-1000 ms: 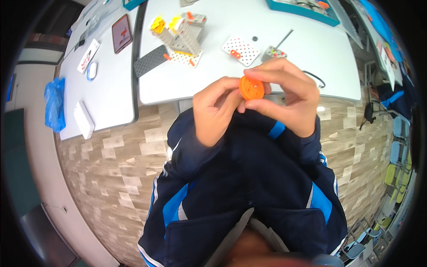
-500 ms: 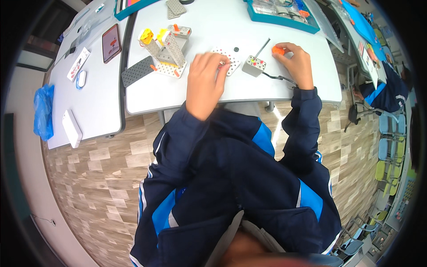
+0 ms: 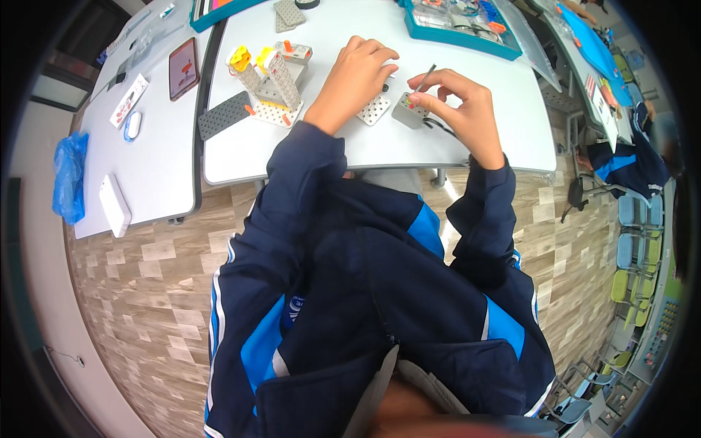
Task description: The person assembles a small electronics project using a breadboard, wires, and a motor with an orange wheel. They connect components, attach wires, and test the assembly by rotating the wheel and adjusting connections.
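Note:
My left hand [image 3: 355,79] hovers above a white perforated plate [image 3: 374,111], its bent fingers pointing right, thumb and forefinger apart; nothing shows between them. A small black ring [image 3: 385,87] lies just below its fingertips. My right hand [image 3: 466,109] has its thumb and fingers closed around a thin grey rod [image 3: 427,76]. That rod rises from a grey block [image 3: 409,111] with red and yellow-green spots and a black cable [image 3: 440,127]. To the left stands a built model [image 3: 276,91] with perforated grey columns, yellow tops and orange pins.
A dark perforated plate [image 3: 225,117] lies beside the model. Teal parts trays [image 3: 438,33] sit at the table's far side, along with grey plates [image 3: 289,14]. On the left table are a phone [image 3: 183,69], a white box [image 3: 115,204] and a blue plastic bag [image 3: 69,179].
My left hand has moved away from me and slightly right. My right hand has shifted left from beside the block to its rod; the orange round piece it held is out of sight.

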{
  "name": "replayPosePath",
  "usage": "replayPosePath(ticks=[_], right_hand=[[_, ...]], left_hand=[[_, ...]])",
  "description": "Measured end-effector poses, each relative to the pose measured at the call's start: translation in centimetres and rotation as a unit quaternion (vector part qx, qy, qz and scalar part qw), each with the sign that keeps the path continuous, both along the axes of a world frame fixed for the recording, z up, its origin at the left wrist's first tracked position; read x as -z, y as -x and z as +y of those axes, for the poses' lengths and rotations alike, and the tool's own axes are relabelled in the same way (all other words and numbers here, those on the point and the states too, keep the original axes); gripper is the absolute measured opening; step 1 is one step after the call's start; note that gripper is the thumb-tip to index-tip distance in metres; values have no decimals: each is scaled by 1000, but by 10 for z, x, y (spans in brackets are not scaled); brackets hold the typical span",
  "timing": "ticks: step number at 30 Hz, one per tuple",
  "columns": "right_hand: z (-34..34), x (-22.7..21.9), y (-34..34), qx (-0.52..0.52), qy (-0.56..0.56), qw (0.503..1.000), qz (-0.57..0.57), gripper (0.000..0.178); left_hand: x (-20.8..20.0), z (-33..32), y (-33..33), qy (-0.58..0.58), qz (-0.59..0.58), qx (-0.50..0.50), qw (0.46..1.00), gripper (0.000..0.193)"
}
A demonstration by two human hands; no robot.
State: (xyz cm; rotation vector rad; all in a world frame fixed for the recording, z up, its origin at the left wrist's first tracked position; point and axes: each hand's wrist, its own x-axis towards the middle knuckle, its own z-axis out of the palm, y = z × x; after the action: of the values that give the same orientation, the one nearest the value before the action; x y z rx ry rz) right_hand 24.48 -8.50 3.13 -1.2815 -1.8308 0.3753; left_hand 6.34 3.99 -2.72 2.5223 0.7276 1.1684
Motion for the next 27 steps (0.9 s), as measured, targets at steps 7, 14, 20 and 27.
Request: replayPosePath(ticks=[7, 14, 20, 27], right_hand=[[1, 13, 19, 72, -86, 993, -39, 12], [-19, -25, 10, 29, -92, 964, 247, 16], [75, -58, -65, 67, 146, 987, -6, 28], [236, -33, -103, 166, 128, 941, -264, 32]], left_hand=[[-2, -63, 17, 142, -81, 141, 976, 43], [2, -69, 12, 142, -84, 87, 982, 34], [2, -74, 15, 72, -83, 62, 992, 36], [7, -75, 16, 33, -92, 72, 993, 41]])
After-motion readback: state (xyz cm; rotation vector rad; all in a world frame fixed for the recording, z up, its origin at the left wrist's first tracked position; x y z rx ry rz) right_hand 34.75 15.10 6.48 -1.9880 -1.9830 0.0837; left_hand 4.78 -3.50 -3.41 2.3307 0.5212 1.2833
